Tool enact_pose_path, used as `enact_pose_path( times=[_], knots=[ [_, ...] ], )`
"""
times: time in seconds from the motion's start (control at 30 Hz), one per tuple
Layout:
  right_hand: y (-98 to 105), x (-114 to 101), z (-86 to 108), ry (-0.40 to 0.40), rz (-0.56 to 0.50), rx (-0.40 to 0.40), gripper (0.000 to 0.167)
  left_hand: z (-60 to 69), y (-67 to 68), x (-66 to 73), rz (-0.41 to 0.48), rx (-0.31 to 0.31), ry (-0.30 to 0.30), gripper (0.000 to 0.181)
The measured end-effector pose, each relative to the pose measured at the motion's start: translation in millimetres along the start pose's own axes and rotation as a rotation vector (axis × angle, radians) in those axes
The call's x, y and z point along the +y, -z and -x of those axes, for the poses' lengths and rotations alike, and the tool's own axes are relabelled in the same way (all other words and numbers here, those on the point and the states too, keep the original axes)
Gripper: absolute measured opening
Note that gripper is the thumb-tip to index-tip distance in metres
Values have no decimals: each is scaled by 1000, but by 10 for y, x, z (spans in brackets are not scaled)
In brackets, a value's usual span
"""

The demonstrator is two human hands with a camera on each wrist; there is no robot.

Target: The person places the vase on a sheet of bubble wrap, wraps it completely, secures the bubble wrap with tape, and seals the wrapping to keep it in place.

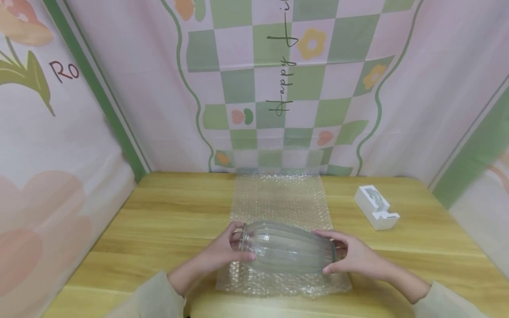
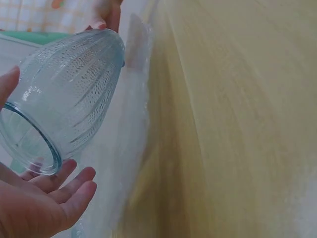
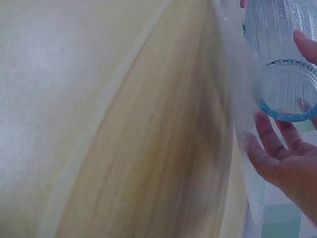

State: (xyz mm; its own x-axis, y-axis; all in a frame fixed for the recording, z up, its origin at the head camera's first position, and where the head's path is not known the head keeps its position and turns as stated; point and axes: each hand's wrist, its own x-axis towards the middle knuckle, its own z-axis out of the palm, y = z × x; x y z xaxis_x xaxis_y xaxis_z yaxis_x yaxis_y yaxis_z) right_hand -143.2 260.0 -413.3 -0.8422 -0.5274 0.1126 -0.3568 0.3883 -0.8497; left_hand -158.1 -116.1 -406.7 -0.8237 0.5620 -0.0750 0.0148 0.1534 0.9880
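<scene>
In the head view, a sheet of bubble wrap runs from the back edge of a wooden table toward the person. Over the near part of the bubble wrap, a clear ribbed glass vase lies sideways between two hands; whether it touches the sheet I cannot tell. The left hand grips the vase's left end, over the left side of the bubble wrap, with the thumb on the near side and the fingers on the far side. The right hand grips the other end in the same way, at the right side of the bubble wrap. To the right of the bubble wrap, well apart from it, stands a white tape dispenser with a roll in it. Beyond the wrap's far end hangs a checked, flowered curtain.

In the left wrist view, the vase's wide open mouth faces the left hand, whose thumb and fingers lie on opposite sides of the rim. The bubble wrap shows behind the vase.

In the right wrist view, the right hand's thumb and fingers surround the vase's bluish end, just beside the edge of the bubble wrap.
</scene>
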Motion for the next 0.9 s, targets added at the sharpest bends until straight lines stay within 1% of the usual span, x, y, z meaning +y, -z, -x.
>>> enact_pose_path(
  times=[0.1, 0.17, 0.3, 0.47, 0.73, 0.9],
  knots=[
    [-5, 4, 2, -9, -15, -4, 83, 8, -3, -11, -58, 4, 2, 83],
    [-4, 2, 5, -21, -2, -2, 83, 9, -5, -24, -88, 5, 5, 85],
    [-3, 7, 8, -31, 11, 3, 82, 2, -5, -57, -106, 6, 9, 89],
    [-22, 31, 20, -28, 34, 5, 83, -3, 1, -107, -104, -25, -10, 89],
    [-68, 38, 57, -20, 120, 34, 83, -10, -5, -168, -126, -66, -11, 84],
    [-88, 65, 74, -2, 175, 30, 82, -16, 4, -180, -174, -66, -7, 87]
  ],
)
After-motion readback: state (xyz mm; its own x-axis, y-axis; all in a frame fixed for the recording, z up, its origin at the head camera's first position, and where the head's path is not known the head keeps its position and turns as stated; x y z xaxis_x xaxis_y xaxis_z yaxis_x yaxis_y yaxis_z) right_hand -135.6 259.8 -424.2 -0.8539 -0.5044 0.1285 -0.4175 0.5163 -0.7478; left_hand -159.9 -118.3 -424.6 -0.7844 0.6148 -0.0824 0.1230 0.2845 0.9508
